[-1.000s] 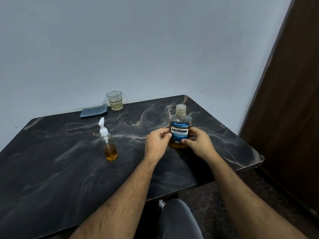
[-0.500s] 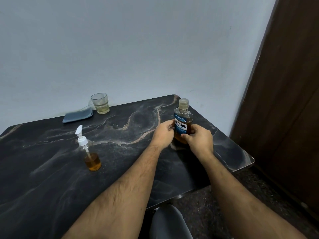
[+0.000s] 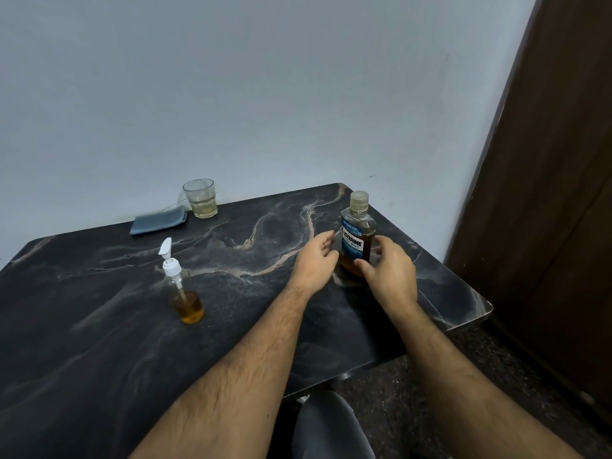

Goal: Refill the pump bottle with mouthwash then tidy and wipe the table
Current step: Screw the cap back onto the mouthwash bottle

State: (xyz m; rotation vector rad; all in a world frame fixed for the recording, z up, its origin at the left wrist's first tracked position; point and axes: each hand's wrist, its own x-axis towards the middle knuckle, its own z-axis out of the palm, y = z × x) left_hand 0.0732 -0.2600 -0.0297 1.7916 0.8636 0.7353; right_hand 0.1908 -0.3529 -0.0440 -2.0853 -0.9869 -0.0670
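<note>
The mouthwash bottle [image 3: 357, 223], clear with a blue label and amber liquid, stands capped near the table's far right corner. My right hand [image 3: 392, 276] curls round its lower part, thumb across the front. My left hand [image 3: 314, 263] is just left of the bottle, its fingers loose and a small gap away from it. The pump bottle [image 3: 184, 293], clear with a white pump and a little amber liquid, stands upright to the left, away from both hands.
A glass [image 3: 200, 198] with a little pale liquid stands at the back by the wall, beside a folded blue-grey cloth [image 3: 159, 220]. The dark marble table [image 3: 99, 342] ends close to the right of the mouthwash bottle. A dark wooden door [image 3: 563, 193] is at right.
Both hands moved the mouthwash bottle farther back and right on the table. My left hand has since come off it; the right hand stays on.
</note>
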